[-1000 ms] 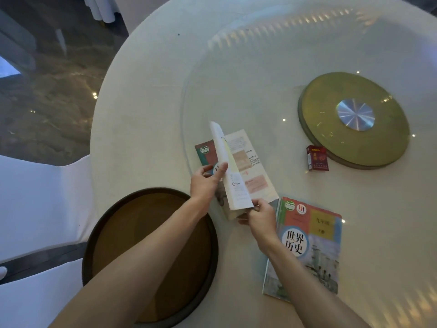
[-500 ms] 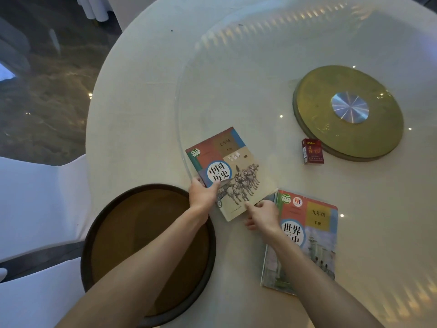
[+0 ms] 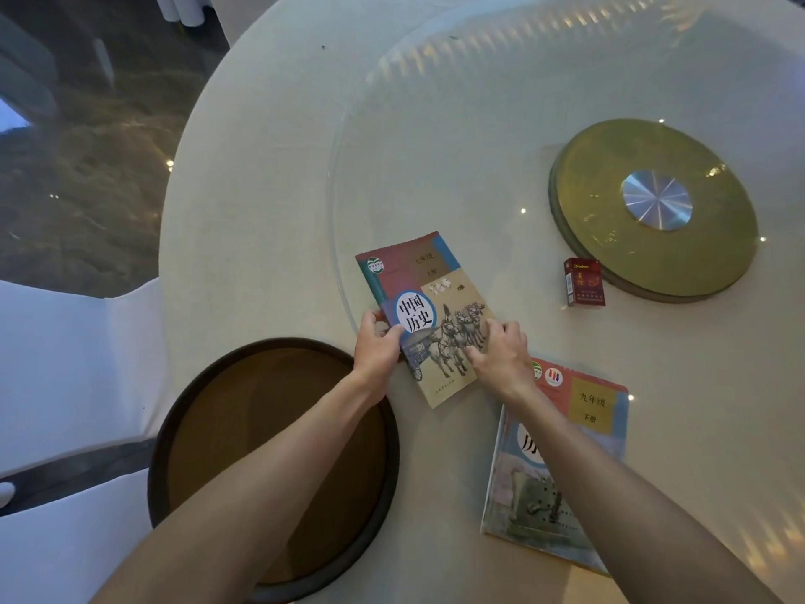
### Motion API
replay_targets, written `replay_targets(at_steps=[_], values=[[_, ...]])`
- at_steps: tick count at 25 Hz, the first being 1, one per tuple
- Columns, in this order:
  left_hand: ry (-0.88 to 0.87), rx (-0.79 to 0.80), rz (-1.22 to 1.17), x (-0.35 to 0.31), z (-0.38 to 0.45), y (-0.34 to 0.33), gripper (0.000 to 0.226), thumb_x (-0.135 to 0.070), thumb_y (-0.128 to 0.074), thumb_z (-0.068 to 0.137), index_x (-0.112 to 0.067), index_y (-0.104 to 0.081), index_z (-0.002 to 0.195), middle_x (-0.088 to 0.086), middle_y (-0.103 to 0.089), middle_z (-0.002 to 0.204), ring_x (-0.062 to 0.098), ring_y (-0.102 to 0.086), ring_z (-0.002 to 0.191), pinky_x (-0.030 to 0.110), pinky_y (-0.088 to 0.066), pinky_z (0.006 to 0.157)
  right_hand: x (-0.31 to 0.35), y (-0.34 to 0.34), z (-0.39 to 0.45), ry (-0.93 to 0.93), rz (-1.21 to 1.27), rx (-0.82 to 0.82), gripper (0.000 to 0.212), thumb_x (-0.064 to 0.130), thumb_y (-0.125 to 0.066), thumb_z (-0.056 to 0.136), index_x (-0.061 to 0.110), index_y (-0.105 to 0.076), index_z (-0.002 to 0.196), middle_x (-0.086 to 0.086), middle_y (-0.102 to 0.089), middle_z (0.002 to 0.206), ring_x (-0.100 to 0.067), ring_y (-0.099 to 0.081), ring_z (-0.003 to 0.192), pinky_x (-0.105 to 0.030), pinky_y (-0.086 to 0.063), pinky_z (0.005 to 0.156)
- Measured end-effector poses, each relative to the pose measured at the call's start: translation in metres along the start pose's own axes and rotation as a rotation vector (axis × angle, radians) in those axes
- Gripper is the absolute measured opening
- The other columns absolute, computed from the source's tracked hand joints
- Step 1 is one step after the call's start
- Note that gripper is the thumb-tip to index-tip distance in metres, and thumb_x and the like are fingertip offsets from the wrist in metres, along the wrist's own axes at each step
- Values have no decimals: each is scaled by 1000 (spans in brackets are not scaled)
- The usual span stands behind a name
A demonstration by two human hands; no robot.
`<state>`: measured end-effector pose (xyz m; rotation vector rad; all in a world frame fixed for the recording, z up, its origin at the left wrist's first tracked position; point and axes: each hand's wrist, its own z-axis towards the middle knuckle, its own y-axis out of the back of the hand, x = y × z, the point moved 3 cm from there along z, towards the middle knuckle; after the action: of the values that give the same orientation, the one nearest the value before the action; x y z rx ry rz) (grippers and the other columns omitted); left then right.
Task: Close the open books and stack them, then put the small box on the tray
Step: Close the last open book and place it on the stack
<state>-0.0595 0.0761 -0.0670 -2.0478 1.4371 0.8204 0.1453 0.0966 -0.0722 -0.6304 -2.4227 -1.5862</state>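
Observation:
A closed history book with horses on its cover point(image 3: 424, 294) lies flat on the white round table. My left hand point(image 3: 377, 344) grips its left edge, thumb on the cover. My right hand point(image 3: 501, 353) rests on its lower right cover, fingers spread flat. A second closed book point(image 3: 588, 411) lies to the lower right, partly under my right forearm. A small red box point(image 3: 584, 282) stands apart to the right. The round dark-rimmed brown tray point(image 3: 183, 429) sits at the near left and holds nothing.
A gold turntable disc with a metal hub point(image 3: 610, 167) lies at the right under a clear glass lazy Susan point(image 3: 435, 124). A white-covered chair point(image 3: 74, 342) stands at the left by the table's edge. Dark marble floor shows beyond.
The book was open with pages upright a second ago; its cover came down and it now lies closed. My right hand has moved from its lower corner onto the cover.

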Motion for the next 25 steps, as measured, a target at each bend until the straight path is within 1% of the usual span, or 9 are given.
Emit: replay_targets(at_steps=[4, 7, 10, 12, 15, 19, 22, 23, 25], values=[[-42, 213, -278, -33, -11, -13, 30, -8, -47, 104, -15, -46, 133, 15, -71, 118, 33, -73, 99, 55, -60, 82, 0, 13, 4, -59, 288, -46, 57, 47, -57, 96, 7, -55, 138, -15, -58, 131, -30, -54, 125, -50, -48, 105], [-65, 353, -299, -62, -21, -31, 33, -6, -46, 104, -10, -46, 136, 20, -70, 117, 32, -72, 90, 47, -62, 73, -11, 28, 0, -211, 851, 157, 69, 59, -64, 84, 8, -64, 131, -19, -71, 125, -32, -67, 113, -56, -51, 103], [-52, 425, -270, -74, -35, -54, 29, -5, -46, 103, -13, -52, 130, 16, -75, 106, 27, -74, 84, 43, -62, 71, -24, 52, -23, -280, 1356, 393, 48, 42, -66, 91, 9, -69, 126, -25, -71, 124, -38, -69, 109, -59, -53, 100], [-45, 455, -231, -72, -45, -69, 26, -6, -46, 103, -17, -56, 125, 12, -77, 99, 25, -74, 81, 41, -62, 67, -42, 72, -39, -259, 1469, 310, 42, 27, -62, 97, 4, -65, 132, -24, -71, 124, -33, -72, 102, -52, -60, 91], [-44, 462, -80, -54, -58, -94, 25, -11, -47, 104, -18, -55, 127, 11, -78, 98, 26, -74, 82, 44, -60, 70, -89, 92, -65, -306, 1339, 65, 34, 18, -63, 97, 0, -67, 126, -17, -78, 108, -27, -74, 89, -49, -59, 88], [-1, 398, 113, -5, -71, -124, 30, -15, -51, 104, -18, -53, 133, 12, -77, 102, 26, -74, 82, 42, -61, 67, -145, 92, -106, -387, 1108, -50, 23, 18, -63, 99, 5, -73, 115, -10, -79, 102, -24, -73, 88, -47, -60, 84], [32, 348, 225, 32, -84, -137, 27, -18, -53, 103, -20, -56, 129, 13, -77, 104, 26, -75, 85, 36, -58, 61, -171, 82, -137, -429, 1049, -102, 13, 16, -65, 98, 9, -75, 103, -11, -80, 99, -14, -76, 76, -28, -59, 64], [37, 338, 250, 42, -89, -138, 25, -18, -55, 102, -20, -57, 127, 13, -77, 103, 25, -75, 84, 35, -57, 60, -179, 76, -145, -440, 1023, -119, 11, 16, -65, 98, 11, -75, 99, -12, -80, 99, -15, -77, 77, -28, -60, 64], [15, 331, 310, 59, -98, -138, 24, -16, -59, 100, -16, -60, 123, 10, -76, 97, 21, -74, 80, 33, -58, 59, -195, 63, -156, -451, 931, -154, 10, 17, -67, 96, 11, -75, 95, -11, -80, 98, -25, -77, 87, -43, -63, 77]])
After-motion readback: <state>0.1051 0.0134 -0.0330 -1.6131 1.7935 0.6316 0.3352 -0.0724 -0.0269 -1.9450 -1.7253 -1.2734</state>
